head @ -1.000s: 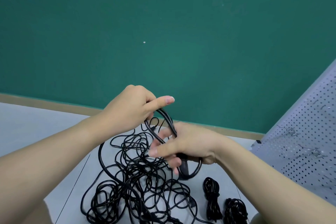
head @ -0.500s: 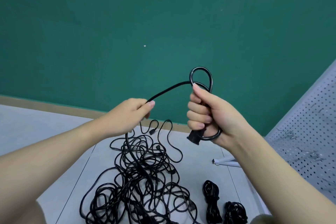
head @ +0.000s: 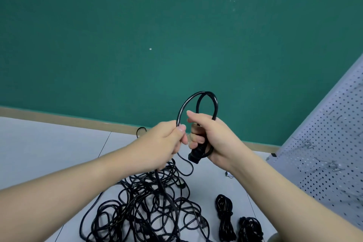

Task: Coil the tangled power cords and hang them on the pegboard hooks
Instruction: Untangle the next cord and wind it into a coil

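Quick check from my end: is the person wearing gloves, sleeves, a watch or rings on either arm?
Nothing worn shows. The left hand and right hand are bare, with no gloves, and no rings show on the fingers. Both forearms are bare up to the frame edge, with no sleeves, watch or wristband in view. The nails look short and unpainted.

A dark green wall (head: 176, 35) is seen across the upper view, bordered below by a tan baseboard strip (head: 68, 121). The pale grey tiled floor (head: 49, 149) is crossed by thin dark seams. A small white speck (head: 150, 49) is seen on the wall.
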`<state>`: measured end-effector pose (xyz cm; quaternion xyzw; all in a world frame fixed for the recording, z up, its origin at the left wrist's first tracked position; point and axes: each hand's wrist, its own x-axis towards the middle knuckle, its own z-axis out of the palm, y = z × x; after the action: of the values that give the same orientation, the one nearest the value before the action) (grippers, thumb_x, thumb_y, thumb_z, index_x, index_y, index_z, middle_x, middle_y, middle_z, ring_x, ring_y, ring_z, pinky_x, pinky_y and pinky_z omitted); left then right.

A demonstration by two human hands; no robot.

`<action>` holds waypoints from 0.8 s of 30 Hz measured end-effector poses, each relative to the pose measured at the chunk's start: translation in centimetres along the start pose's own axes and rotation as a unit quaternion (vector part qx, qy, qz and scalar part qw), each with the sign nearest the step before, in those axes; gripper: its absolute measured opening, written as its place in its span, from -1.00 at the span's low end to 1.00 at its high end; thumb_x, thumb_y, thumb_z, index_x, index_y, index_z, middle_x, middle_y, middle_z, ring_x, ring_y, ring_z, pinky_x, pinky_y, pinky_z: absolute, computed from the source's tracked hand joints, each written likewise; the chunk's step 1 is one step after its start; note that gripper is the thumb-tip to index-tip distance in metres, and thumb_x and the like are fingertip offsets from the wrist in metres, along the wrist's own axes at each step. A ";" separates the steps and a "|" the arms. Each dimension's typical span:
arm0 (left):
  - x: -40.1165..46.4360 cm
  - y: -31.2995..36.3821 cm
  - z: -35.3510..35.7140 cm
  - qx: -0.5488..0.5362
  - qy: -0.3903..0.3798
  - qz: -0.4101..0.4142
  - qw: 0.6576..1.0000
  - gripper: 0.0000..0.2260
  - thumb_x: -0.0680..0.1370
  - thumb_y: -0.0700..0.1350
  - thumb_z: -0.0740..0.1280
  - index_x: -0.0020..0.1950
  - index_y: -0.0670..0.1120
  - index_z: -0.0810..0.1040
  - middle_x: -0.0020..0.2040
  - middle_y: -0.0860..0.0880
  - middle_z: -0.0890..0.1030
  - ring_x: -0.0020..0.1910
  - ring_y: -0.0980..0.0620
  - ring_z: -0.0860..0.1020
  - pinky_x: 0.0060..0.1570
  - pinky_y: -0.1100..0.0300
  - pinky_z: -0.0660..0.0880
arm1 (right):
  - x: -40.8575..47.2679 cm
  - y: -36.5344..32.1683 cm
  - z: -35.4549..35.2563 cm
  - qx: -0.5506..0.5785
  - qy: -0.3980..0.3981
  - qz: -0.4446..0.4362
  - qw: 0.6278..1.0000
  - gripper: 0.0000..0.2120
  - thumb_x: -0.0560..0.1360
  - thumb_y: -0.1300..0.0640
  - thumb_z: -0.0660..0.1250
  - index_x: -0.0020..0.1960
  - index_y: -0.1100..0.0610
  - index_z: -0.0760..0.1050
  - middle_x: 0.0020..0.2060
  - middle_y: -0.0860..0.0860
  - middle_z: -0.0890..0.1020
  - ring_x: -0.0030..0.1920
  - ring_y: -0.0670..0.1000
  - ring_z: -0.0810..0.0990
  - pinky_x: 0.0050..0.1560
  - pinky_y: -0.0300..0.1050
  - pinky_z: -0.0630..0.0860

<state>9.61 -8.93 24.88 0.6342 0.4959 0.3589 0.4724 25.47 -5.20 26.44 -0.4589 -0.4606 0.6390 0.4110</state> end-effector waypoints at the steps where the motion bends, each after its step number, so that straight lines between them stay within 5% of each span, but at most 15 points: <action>1: 0.0 -0.1 0.2 0.016 -0.011 -0.002 1.000 -0.69 0.75 0.01 0.05 -0.04 -0.09 0.47 -0.45 0.13 0.33 -0.57 0.12 0.21 -0.54 0.23 0.27 | 0.0 0.0 0.1 0.001 -0.013 0.000 1.000 -0.77 0.59 0.08 0.43 -0.04 0.17 0.42 -0.43 -0.04 0.22 -0.42 -0.01 0.18 -0.39 -0.15 0.31; 4: -0.2 -0.2 0.6 0.077 -0.065 -0.011 0.995 -0.73 0.75 0.04 0.06 -0.04 0.06 0.48 -0.44 0.17 0.39 -0.54 0.15 0.28 -0.51 0.20 0.35 | -0.2 0.0 0.4 -0.024 -0.043 0.003 0.999 -0.75 0.59 0.03 0.43 -0.06 0.13 0.41 -0.38 0.00 0.20 -0.43 0.01 0.19 -0.39 -0.11 0.37; 8: -0.8 0.2 1.1 0.176 -0.110 -0.015 0.978 -0.67 0.74 0.09 0.07 -0.08 -0.03 0.47 -0.33 0.06 0.45 -0.50 0.13 0.37 -0.46 0.30 0.37 | -1.1 -0.1 0.9 -0.105 -0.066 0.010 0.992 -0.78 0.59 0.01 0.44 -0.01 0.16 0.51 -0.42 0.05 0.23 -0.50 0.05 0.24 -0.50 -0.10 0.47; 13: -1.3 1.2 1.0 0.230 -0.117 -0.003 0.966 -0.62 0.75 0.06 0.05 -0.17 -0.02 0.47 -0.37 0.13 0.45 -0.55 0.30 0.43 -0.47 0.43 0.32 | -0.8 0.0 0.7 -0.106 -0.064 -0.009 0.992 -0.60 0.66 -0.04 0.32 -0.29 0.10 0.38 -0.46 0.02 0.33 -0.46 0.04 0.25 -0.44 -0.14 0.37; 18: -1.0 0.7 0.1 0.196 -0.132 -0.038 0.971 -0.58 0.71 0.19 0.09 -0.15 -0.04 0.51 -0.36 0.05 0.47 -0.47 0.06 0.45 -0.38 0.23 0.45 | 0.2 -1.5 -0.3 0.073 -0.020 -0.061 0.995 -0.58 0.72 0.04 0.21 -0.30 0.10 0.31 -0.51 -0.02 0.33 -0.36 0.03 0.57 -0.24 -0.11 0.58; 24: -0.1 0.9 -4.2 0.140 -0.104 -0.054 0.983 -0.57 0.67 0.23 0.15 -0.16 -0.08 0.48 -0.43 0.09 0.33 -0.47 0.07 0.29 -0.43 0.22 0.38 | 0.7 -3.2 -2.9 0.253 0.010 -0.049 0.966 -0.65 0.67 0.00 0.28 -0.24 0.06 0.30 -0.50 -0.10 0.17 -0.60 -0.13 0.14 -0.57 -0.29 0.23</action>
<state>5.90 -8.09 26.95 0.7004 0.5225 0.1921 0.4466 28.44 -3.19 28.97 -0.3233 -0.3019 0.7095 0.5486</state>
